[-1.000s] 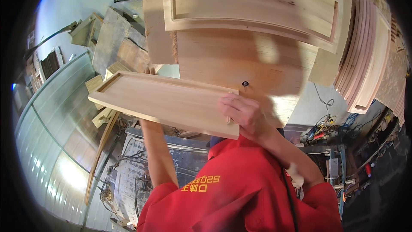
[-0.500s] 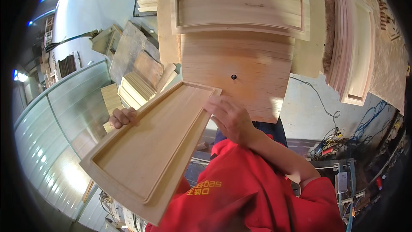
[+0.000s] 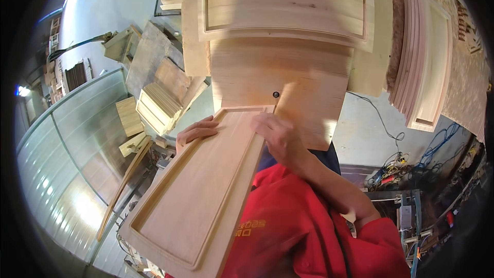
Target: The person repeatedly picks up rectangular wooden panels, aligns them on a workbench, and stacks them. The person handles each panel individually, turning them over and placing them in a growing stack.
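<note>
Across the lower centre of the frame, the wooden panel door (image 3: pixel 198 201) runs off the bottom edge, its lower corner cut off, and the red shirt (image 3: pixel 303 231) hides its right side low down. Its long axis slants from lower left up to the centre. The left hand (image 3: pixel 197 129) grips its upper left edge, fingers curled over; the right hand (image 3: pixel 275 134), blurred, clasps the upper right edge. Above, a framed panel (image 3: pixel 285 7) lies on a bench, with stacked doors (image 3: pixel 429 56) at upper right
</note>
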`<state>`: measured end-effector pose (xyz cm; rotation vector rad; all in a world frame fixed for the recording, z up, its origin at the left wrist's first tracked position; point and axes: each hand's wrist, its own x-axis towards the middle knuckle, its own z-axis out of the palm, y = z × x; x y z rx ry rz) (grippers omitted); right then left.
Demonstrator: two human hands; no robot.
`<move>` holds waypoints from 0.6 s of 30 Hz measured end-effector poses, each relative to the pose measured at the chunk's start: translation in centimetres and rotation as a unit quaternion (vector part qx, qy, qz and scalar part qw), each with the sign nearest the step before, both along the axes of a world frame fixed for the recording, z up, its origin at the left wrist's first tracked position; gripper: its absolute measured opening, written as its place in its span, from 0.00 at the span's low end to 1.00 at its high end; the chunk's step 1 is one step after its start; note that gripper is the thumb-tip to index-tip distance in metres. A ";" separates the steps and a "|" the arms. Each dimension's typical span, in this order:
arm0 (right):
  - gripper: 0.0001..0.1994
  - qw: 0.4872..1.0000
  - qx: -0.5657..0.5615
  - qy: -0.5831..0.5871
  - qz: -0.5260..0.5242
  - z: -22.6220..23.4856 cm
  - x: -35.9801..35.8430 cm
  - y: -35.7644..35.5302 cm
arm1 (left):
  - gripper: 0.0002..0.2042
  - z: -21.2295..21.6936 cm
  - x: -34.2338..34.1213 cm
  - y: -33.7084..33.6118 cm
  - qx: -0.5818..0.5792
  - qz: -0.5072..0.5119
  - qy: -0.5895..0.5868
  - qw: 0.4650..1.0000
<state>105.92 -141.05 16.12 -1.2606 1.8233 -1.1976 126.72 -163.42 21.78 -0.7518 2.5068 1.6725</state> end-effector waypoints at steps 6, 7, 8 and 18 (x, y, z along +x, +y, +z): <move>0.16 1.000 -0.014 -0.017 -0.006 0.3 -1.8 -0.8 | 0.18 -1.0 -1.2 -1.0 0.019 -0.024 0.061 0.998; 0.16 1.000 -0.010 -0.014 -0.006 0.2 -1.7 -0.8 | 0.19 -1.1 -1.3 -1.0 0.020 -0.022 0.065 0.997; 0.16 1.000 -0.009 -0.011 -0.005 0.2 -1.8 -0.9 | 0.19 -1.0 -1.4 -1.1 0.019 -0.020 0.068 0.997; 0.15 1.000 -0.004 -0.005 0.009 0.7 -3.0 -1.2 | 0.18 -1.1 -2.3 -0.8 0.002 0.002 0.082 0.997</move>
